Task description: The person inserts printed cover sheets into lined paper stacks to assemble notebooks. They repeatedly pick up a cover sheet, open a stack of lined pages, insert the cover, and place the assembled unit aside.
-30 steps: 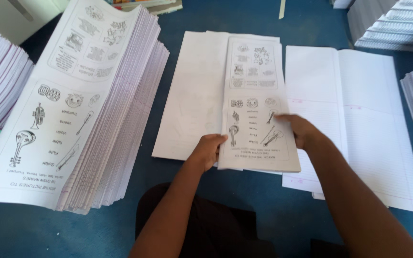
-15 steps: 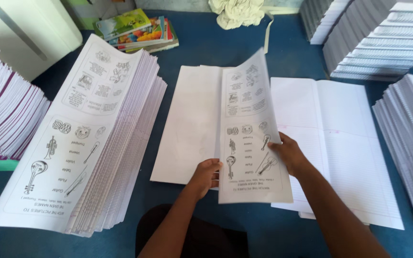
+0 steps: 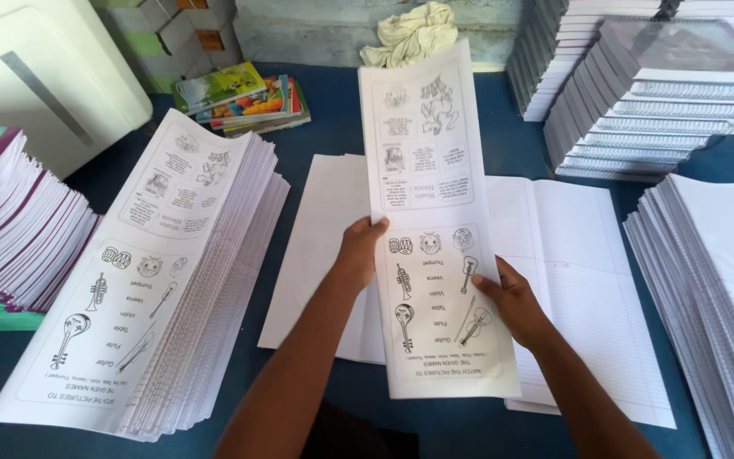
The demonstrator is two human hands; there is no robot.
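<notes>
Both hands lift a folded printed worksheet (image 3: 431, 238) above the desk's middle: left hand (image 3: 358, 255) pinches its left edge, right hand (image 3: 510, 302) its right, keeping it flat over blank sheets (image 3: 320, 246).

I count two hands, left hand (image 3: 358, 255) and right hand (image 3: 511, 302), one lifted printed sheet (image 3: 435, 229), one tall sheet stack (image 3: 155, 289) at left, one crumpled cloth (image 3: 414, 34) at top centre, one pile of colourful booklets (image 3: 244, 93) upper left
</notes>
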